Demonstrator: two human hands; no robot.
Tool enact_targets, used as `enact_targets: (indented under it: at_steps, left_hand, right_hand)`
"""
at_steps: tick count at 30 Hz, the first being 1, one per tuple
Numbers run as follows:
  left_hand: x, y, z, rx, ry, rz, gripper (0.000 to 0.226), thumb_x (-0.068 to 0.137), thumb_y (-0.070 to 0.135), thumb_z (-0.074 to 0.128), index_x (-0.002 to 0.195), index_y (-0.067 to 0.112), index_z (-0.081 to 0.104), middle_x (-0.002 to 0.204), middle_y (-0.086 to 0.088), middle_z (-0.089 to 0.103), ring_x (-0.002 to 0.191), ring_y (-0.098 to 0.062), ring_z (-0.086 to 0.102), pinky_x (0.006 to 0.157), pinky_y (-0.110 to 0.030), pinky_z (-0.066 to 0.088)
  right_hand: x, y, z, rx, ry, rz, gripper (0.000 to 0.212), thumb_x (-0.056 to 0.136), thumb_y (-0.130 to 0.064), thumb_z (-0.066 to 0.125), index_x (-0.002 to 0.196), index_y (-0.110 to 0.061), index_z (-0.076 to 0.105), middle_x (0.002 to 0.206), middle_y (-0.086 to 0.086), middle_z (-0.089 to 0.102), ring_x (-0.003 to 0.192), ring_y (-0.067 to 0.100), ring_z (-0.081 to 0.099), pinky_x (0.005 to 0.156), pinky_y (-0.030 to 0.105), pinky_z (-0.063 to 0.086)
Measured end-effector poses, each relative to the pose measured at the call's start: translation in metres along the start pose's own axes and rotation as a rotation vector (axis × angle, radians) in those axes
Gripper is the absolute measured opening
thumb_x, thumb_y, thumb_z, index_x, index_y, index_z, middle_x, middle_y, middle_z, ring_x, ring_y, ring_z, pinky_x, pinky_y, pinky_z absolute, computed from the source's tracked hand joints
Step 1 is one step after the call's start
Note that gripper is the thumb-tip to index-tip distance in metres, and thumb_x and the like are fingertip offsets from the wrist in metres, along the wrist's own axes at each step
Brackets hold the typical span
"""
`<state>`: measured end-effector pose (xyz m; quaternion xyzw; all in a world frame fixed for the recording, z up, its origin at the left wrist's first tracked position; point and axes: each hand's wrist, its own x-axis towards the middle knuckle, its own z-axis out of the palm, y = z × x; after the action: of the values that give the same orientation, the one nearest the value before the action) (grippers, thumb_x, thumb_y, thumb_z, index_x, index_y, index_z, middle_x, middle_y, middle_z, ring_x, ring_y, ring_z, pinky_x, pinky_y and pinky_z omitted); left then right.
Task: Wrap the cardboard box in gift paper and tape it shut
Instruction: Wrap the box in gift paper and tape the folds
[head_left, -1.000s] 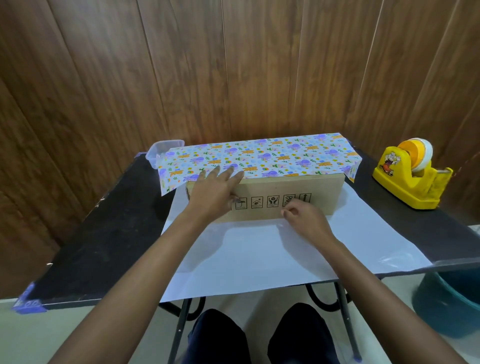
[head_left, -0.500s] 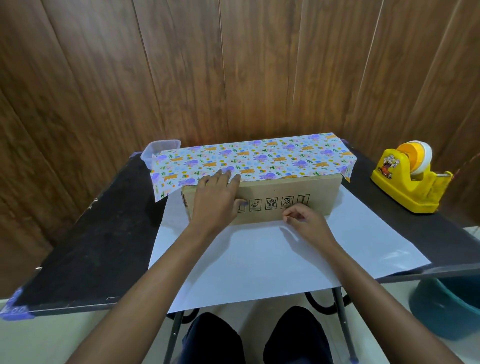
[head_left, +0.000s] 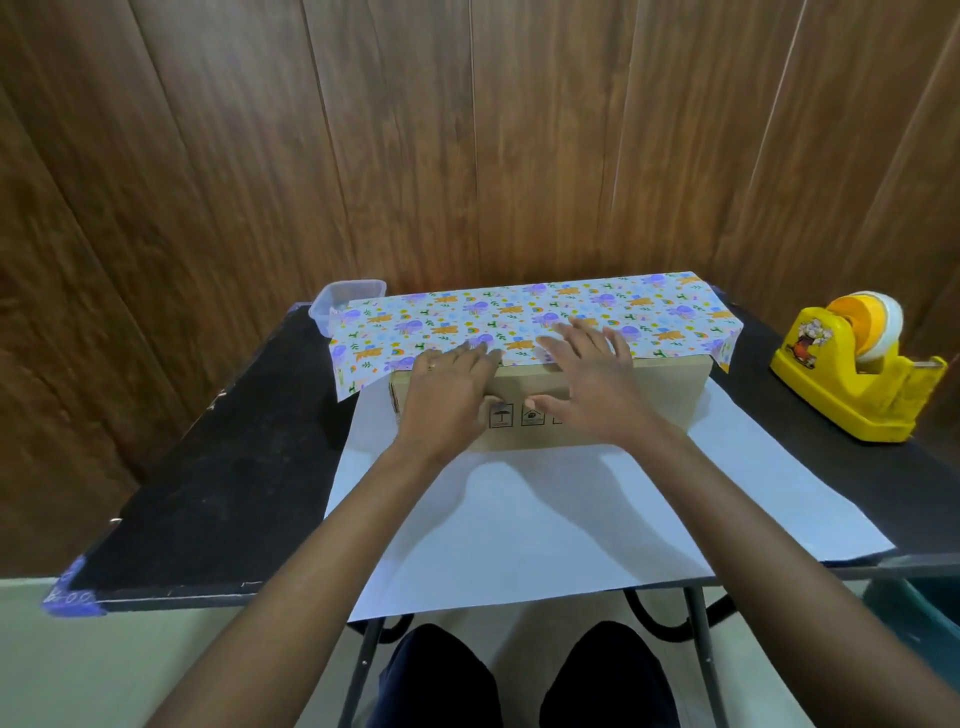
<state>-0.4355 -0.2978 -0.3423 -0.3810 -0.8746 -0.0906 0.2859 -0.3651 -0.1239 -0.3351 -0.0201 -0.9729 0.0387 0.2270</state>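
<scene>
Since a moment ago our right hand (head_left: 587, 387) has climbed from the foot of the box's near face to its top edge, and its fingers, curled before, are now straight. Our left hand (head_left: 449, 397) has stayed on the left part of the box, its fingertips a little further over the edge.

Both hands lie flat and spread, gripping nothing. We press the left palm against the near face of the cardboard box (head_left: 654, 395) while its fingers reach over the top edge onto the gift paper (head_left: 571, 306). The right fingers rest on the printed paper on top, and the right thumb points left across the near face, just above the small printed symbols.

The box sits lengthwise in the middle of the black tabletop (head_left: 218, 493), on the paper itself. The paper's far part is folded over the box's top, printed side up, hanging past both ends. Its near part lies white side up and runs out over the tabletop's near edge.

A yellow tape dispenser (head_left: 857, 384) stands to the right, apart from the paper. A clear plastic tub (head_left: 345, 301) sits at the far left, partly behind the paper's corner.
</scene>
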Motion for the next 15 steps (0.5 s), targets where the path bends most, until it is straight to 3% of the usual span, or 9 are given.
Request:
enact_targets:
  at_steps: [2, 6, 9, 12, 15]
  left_hand:
    - [-0.007, -0.011, -0.002, -0.099, 0.057, -0.088, 0.051, 0.085, 0.034, 0.063, 0.132, 0.017, 0.049, 0.134, -0.001, 0.053, 0.127, -0.02, 0.044, 0.104, -0.036, 0.02]
    - [-0.021, -0.027, -0.002, -0.255, 0.144, -0.345, 0.061, 0.076, 0.041, 0.073, 0.128, 0.013, 0.056, 0.141, -0.007, 0.044, 0.136, -0.028, 0.031, 0.11, -0.043, 0.02]
    - [-0.023, -0.033, 0.0, -0.304, 0.087, -0.314, 0.063, 0.078, 0.052, 0.063, 0.126, 0.011, 0.058, 0.136, -0.009, 0.05, 0.136, -0.03, 0.033, 0.114, -0.047, 0.019]
    - [-0.024, -0.035, 0.0, -0.167, 0.057, -0.242, 0.07, 0.079, 0.062, 0.041, 0.118, 0.009, 0.064, 0.118, -0.009, 0.062, 0.119, -0.031, 0.052, 0.11, -0.054, 0.022]
    - [-0.024, -0.034, -0.001, -0.086, 0.075, -0.211, 0.065, 0.08, 0.059, 0.04, 0.109, 0.008, 0.068, 0.107, -0.008, 0.066, 0.104, -0.029, 0.062, 0.106, -0.059, 0.025]
  right_hand:
    - [0.005, 0.005, 0.001, -0.033, -0.079, -0.002, 0.066, 0.087, -0.055, 0.052, 0.144, -0.027, 0.034, 0.153, -0.006, 0.029, 0.143, 0.011, 0.02, 0.115, 0.037, 0.004]
    - [0.007, 0.007, -0.004, 0.019, -0.049, 0.001, 0.06, 0.087, -0.052, 0.054, 0.14, -0.028, 0.041, 0.148, -0.008, 0.038, 0.137, 0.012, 0.031, 0.11, 0.034, 0.015]
    - [0.008, 0.009, -0.009, 0.052, -0.06, -0.006, 0.055, 0.087, -0.049, 0.057, 0.137, -0.028, 0.047, 0.142, -0.01, 0.045, 0.132, 0.013, 0.037, 0.108, 0.032, 0.017]
    - [0.01, 0.015, -0.015, 0.131, -0.092, -0.011, 0.053, 0.085, -0.045, 0.061, 0.133, -0.027, 0.051, 0.139, -0.01, 0.049, 0.131, 0.012, 0.039, 0.105, 0.029, 0.019]
    - [0.012, 0.024, -0.022, 0.159, -0.155, -0.014, 0.053, 0.082, -0.044, 0.065, 0.132, -0.032, 0.052, 0.14, -0.014, 0.048, 0.135, 0.013, 0.033, 0.108, 0.031, 0.016]
